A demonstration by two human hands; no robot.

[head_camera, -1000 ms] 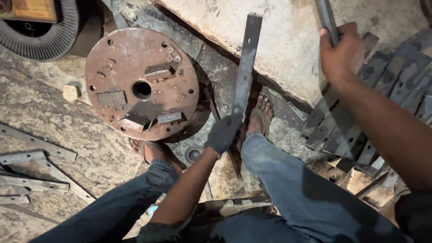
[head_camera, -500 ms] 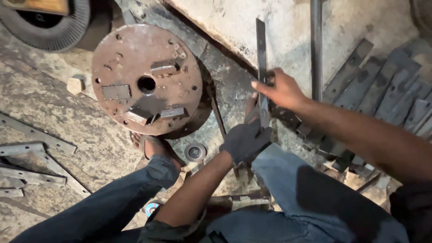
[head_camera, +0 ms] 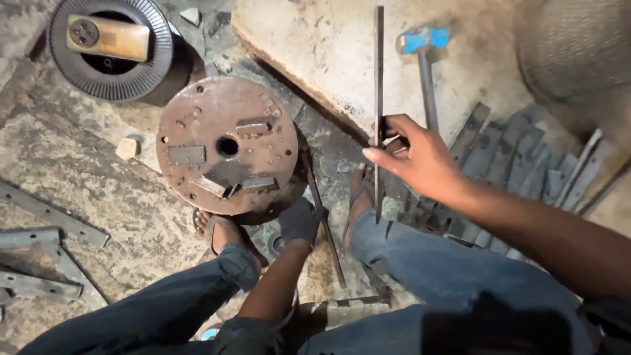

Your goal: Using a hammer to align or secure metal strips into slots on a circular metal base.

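1. Our right hand (head_camera: 420,158) pinches a long flat steel strip (head_camera: 378,98) between thumb and fingers, holding it edge-on over the pale stone slab (head_camera: 315,52), its lower end by our right foot (head_camera: 360,197).
2. Our left hand (head_camera: 300,220), in a dark glove, is curled near a thin rod (head_camera: 325,223) on the floor; we cannot tell whether it grips anything.
3. A rusty round plate (head_camera: 227,144) with welded blocks lies just left of that hand.
4. A blue-headed hammer (head_camera: 424,59) rests on the slab, beside the strip.
5. Cut steel strips (head_camera: 526,158) are piled at the right.
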